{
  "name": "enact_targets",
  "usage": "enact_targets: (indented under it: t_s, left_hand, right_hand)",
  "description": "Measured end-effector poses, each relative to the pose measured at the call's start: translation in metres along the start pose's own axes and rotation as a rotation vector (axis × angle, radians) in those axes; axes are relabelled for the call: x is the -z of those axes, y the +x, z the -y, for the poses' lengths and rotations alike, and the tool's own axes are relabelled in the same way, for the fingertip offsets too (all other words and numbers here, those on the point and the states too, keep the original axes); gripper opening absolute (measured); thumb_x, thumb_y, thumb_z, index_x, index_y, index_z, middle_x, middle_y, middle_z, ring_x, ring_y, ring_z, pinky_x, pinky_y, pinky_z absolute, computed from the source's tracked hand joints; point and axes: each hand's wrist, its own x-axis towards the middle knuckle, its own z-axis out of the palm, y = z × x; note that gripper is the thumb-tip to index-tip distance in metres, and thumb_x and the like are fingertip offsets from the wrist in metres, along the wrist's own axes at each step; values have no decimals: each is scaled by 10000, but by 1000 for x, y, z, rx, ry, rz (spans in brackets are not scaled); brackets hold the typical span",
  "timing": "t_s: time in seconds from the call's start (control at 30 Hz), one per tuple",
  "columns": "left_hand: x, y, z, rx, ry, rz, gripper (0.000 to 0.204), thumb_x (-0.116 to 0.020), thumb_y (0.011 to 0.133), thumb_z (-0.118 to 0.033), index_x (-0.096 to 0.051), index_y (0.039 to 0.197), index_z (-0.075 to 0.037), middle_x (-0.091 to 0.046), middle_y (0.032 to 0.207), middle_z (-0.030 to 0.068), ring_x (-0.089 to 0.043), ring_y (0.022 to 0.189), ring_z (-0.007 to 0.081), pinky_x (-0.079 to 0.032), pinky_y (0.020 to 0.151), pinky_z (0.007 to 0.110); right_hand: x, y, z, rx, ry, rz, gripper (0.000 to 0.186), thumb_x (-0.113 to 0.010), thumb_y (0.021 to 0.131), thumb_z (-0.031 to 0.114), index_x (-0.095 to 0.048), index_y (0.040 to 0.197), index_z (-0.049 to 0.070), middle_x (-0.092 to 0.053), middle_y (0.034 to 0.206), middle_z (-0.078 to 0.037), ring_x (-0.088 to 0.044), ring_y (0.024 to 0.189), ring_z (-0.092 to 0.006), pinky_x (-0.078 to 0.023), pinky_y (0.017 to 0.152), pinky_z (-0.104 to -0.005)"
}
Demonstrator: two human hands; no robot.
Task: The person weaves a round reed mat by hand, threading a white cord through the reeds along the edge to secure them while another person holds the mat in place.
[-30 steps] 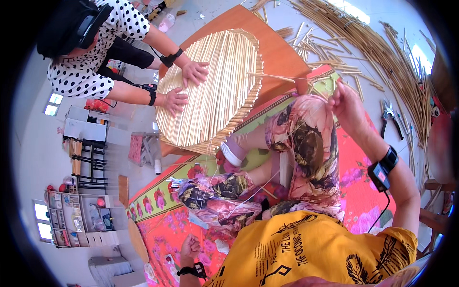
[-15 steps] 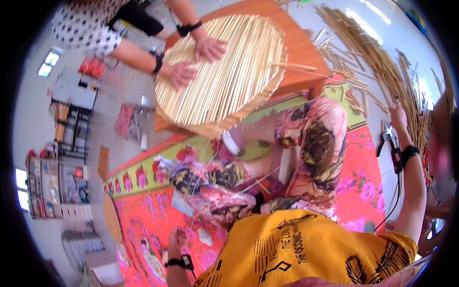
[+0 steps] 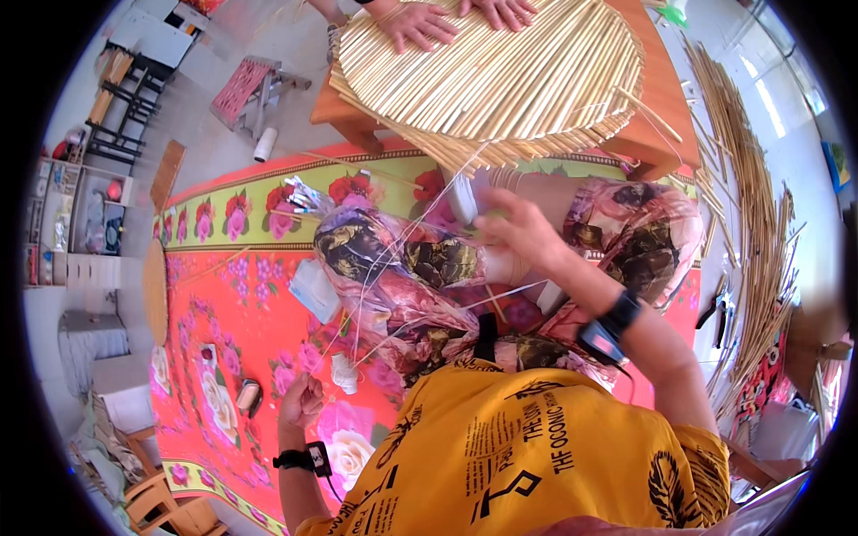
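Note:
A round mat of pale straw stalks [image 3: 500,76] lies on a low orange-brown table [image 3: 666,107]. White string [image 3: 386,252] runs from its near edge over my patterned trousers toward my left hand [image 3: 301,400], which is closed on it at the lower left. Beside that hand is a small white bundle [image 3: 344,373]. My right hand [image 3: 523,228] hangs above my lap, just short of the mat's near edge; motion blurs it, but its fingers look apart and nothing shows in them. Another person's hands [image 3: 416,25] press flat on the mat's far part.
A red floral cloth [image 3: 268,330] covers the floor under me. A blue-white packet [image 3: 315,290] lies by my leg. Long stalks [image 3: 746,179] are heaped at the right, with black-handled pliers [image 3: 717,319] nearby. A pink-topped stool [image 3: 243,89] stands at far left.
My right hand has swung in from the far right, beside the stalks, to above my lap. My left hand stays closed on the string. The view has shifted; the other person's hands remain on the mat.

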Motion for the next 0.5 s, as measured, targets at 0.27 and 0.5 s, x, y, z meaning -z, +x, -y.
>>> enact_targets:
  t_s: [0.27, 0.5]
  left_hand:
    - [3, 20, 24, -147, 60, -83, 303, -521, 976, -333, -533, 806, -83, -600, 720, 51, -335, 386, 52, -227, 325, 197]
    - [38, 100, -5, -677, 1238, -679, 252, -584, 923, -213, -595, 1019, 19, -646, 920, 90, -615, 825, 207, -492, 750, 314]
  right_hand:
    - [-21, 6, -14, 136, 789, 269, 158, -533, 968, 133, -574, 1063, 14, -594, 793, -53, -571, 712, -127, -461, 656, -259]
    - [10, -63, 40, 161, -494, -333, 155, -565, 935, 114, -668, 904, 2, -610, 843, -56, -584, 769, -195, -471, 734, -349]
